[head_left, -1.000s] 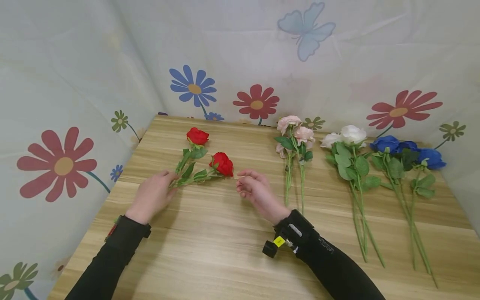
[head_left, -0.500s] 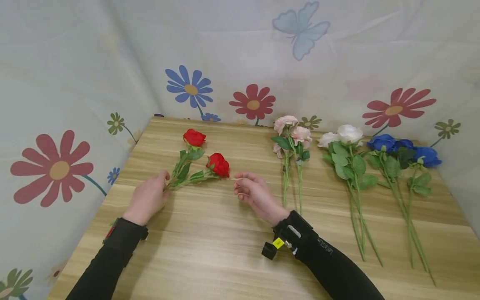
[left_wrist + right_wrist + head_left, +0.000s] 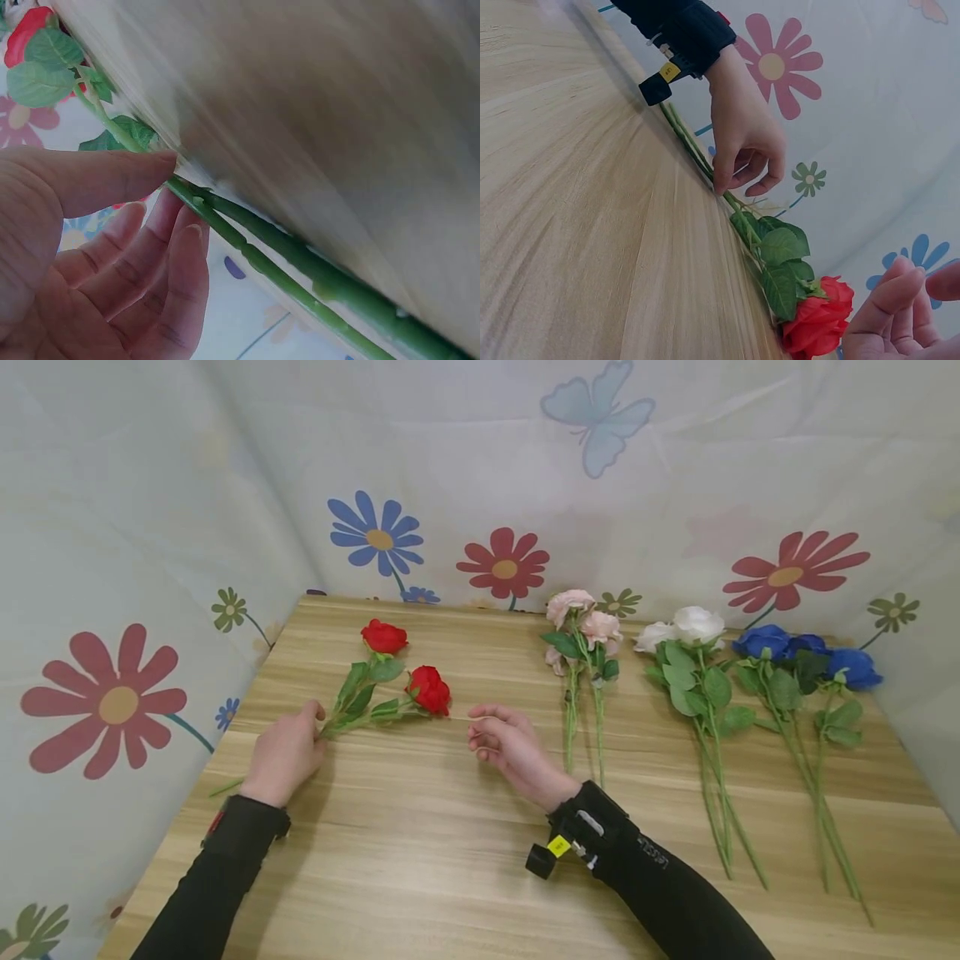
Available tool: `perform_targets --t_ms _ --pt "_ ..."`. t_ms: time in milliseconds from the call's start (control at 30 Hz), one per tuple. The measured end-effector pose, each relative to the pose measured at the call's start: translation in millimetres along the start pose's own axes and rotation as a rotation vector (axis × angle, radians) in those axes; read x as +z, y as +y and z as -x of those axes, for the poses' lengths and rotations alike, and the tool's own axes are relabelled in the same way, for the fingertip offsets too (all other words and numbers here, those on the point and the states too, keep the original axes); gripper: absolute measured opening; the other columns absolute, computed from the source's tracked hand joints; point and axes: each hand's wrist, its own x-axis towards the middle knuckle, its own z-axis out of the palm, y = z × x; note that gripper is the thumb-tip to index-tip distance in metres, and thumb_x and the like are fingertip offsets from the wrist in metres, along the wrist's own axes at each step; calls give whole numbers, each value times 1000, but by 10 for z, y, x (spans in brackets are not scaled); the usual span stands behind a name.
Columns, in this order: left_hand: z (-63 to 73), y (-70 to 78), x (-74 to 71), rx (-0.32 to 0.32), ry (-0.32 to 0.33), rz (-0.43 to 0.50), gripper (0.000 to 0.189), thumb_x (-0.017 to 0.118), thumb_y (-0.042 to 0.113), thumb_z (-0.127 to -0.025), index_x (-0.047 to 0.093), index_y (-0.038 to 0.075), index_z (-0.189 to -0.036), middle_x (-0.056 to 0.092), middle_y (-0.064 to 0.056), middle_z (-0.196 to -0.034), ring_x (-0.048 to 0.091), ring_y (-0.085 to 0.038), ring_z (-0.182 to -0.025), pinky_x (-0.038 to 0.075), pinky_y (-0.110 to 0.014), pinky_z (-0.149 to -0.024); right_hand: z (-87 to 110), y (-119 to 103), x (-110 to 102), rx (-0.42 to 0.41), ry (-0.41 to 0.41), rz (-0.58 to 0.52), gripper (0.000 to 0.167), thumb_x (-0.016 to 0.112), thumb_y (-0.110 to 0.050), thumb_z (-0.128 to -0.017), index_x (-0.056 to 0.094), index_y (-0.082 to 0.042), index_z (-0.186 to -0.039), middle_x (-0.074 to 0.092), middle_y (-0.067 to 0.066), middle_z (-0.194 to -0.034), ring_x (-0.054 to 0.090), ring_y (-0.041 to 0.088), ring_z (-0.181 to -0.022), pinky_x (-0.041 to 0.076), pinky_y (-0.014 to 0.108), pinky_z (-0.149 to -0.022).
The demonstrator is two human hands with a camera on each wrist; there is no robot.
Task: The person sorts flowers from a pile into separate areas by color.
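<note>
Two red roses with green leaves lie on the left of the table; one bloom (image 3: 384, 636) is farther back, the other bloom (image 3: 429, 690) nearer the middle. My left hand (image 3: 283, 752) pinches their stems below the leaves. In the left wrist view, the thumb and fingers meet at the two green stems (image 3: 259, 259), which run side by side toward the lower right. My right hand (image 3: 517, 752) hovers to the right of the nearer bloom, its fingers loosely bent and holding nothing. In the right wrist view, a red bloom (image 3: 817, 322) is close beside it.
Pink flowers (image 3: 592, 622) lie right of my right hand. Farther right are white roses (image 3: 697, 625) and blue roses (image 3: 851, 668), their long stems pointing toward me. The wooden table (image 3: 405, 843) meets a flower-printed cloth (image 3: 442, 452) at the back and left.
My left hand has drawn leftward and slightly toward me, and the red roses have slid a little left with it. A stem end now shows beside the left wrist. The right hand stays nearly still.
</note>
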Motion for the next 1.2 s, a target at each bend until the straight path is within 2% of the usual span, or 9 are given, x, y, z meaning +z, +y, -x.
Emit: perform_targets --t_ms 200,300,533,633,767,867,1200 --pt "24 -88 -38 -2 7 6 32 67 -5 -80 60 -3 -110 72 -17 -84 65 -34 -67 49 -46 -55 -7 -7 45 4 -4 9 18 46 -7 -101 52 -3 -118 58 -3 -86 57 8 -77 45 18 -66" --pt "17 -92 -35 1 9 4 33 67 -6 -78 62 -3 -110 73 -18 -87 66 -37 -72 51 -49 -59 -3 -15 34 1 -8 13 17 47 -7 -101 52 -3 -117 58 -3 -86 58 8 -77 45 18 -66" --pt "30 -73 -70 -13 -5 -9 29 63 -5 -81 67 -6 -110 74 -21 -93 69 -42 -82 54 -54 -66 7 -13 26 5 -20 11 11 46 -6 -102 56 -10 -107 58 -4 -86 58 8 -76 45 18 -66" --pt "30 -69 -94 -7 -11 -21 26 65 -5 -81 70 -5 -107 74 -22 -95 69 -44 -83 55 -55 -67 8 1 14 6 -23 12 11 47 -6 -101 56 -8 -108 59 -4 -87 58 8 -76 44 18 -67" --pt "36 -38 -138 -3 -28 -27 20 66 -5 -82 73 -4 -100 74 -24 -95 70 -45 -84 55 -55 -68 12 11 1 3 -23 8 12 47 -5 -101 55 -5 -109 59 -4 -87 58 8 -75 44 18 -67" --pt "47 7 -172 -18 -39 -15 18 65 -6 -83 73 -3 -99 74 -25 -97 70 -45 -85 55 -55 -68 21 12 -11 1 -34 12 10 47 -6 -100 55 -7 -106 59 -3 -87 58 8 -75 44 19 -67" --pt "58 123 -237 7 -26 17 10 66 -3 -85 71 -2 -92 73 -20 -88 69 -37 -78 54 -52 -66 48 46 -47 19 -51 15 11 46 -7 -101 54 -5 -108 60 -3 -88 58 8 -76 45 19 -68"
